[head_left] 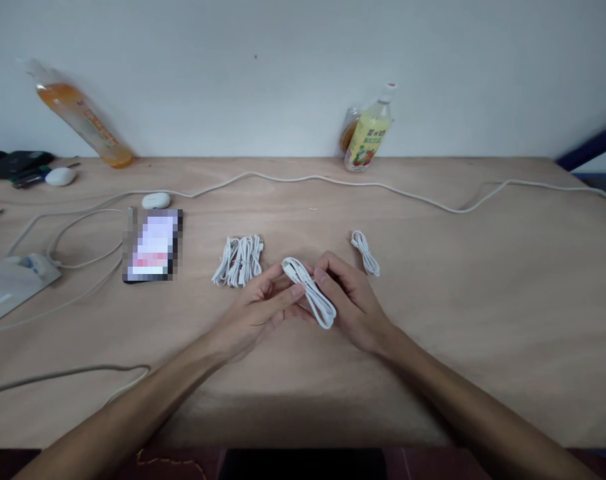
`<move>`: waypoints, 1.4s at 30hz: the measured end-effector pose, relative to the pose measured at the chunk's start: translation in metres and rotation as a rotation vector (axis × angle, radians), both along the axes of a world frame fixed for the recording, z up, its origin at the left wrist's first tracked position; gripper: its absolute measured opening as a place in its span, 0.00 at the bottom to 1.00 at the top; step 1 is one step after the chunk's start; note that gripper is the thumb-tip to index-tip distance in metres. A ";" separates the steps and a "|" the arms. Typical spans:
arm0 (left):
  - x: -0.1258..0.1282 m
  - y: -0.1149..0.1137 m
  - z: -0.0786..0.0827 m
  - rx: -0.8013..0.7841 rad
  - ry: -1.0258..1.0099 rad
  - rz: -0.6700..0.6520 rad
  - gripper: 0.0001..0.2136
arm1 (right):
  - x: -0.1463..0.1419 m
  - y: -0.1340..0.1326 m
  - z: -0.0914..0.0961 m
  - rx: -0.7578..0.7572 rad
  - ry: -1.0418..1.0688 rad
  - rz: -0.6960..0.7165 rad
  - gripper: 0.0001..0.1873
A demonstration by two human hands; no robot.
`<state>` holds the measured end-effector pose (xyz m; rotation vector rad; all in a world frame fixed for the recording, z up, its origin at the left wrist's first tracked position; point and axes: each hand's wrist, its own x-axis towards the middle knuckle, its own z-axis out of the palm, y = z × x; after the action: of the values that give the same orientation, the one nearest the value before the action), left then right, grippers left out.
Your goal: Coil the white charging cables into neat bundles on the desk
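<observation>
A coiled white cable (310, 293) is held between both my hands above the wooden table (483, 300). My left hand (257, 310) pinches its middle with thumb and fingers closed. My right hand (350, 300) grips the same coil from the right, fingers curled round it. A pile of several bundled white cables (239, 260) lies just left of my hands. One more small bundled white cable (365, 253) lies just beyond my right hand.
A phone (153, 245) lies left of the pile, with a white earbud case (156, 200) behind it. A long white cord (333, 180) runs across the back. Drink bottles stand at the wall: one yellow-labelled bottle (369, 133), one orange bottle (83, 117) leaning. A white charger (33, 265) sits far left.
</observation>
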<state>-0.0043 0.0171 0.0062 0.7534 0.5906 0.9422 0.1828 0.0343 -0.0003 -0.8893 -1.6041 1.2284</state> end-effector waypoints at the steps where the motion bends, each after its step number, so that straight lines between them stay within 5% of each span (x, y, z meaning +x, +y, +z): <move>1: 0.000 0.000 0.000 -0.002 -0.003 0.004 0.10 | 0.000 0.000 0.000 0.006 -0.007 -0.005 0.15; 31: 0.000 0.000 0.000 -0.041 -0.044 -0.001 0.07 | 0.007 0.000 0.003 0.132 -0.024 0.060 0.09; 42: 0.000 -0.001 0.003 0.019 0.015 0.050 0.07 | 0.010 0.003 0.004 0.048 -0.031 0.064 0.11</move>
<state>-0.0040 0.0164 0.0089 0.7661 0.6169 0.9896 0.1932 0.0368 0.0036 -0.8364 -1.6913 1.2208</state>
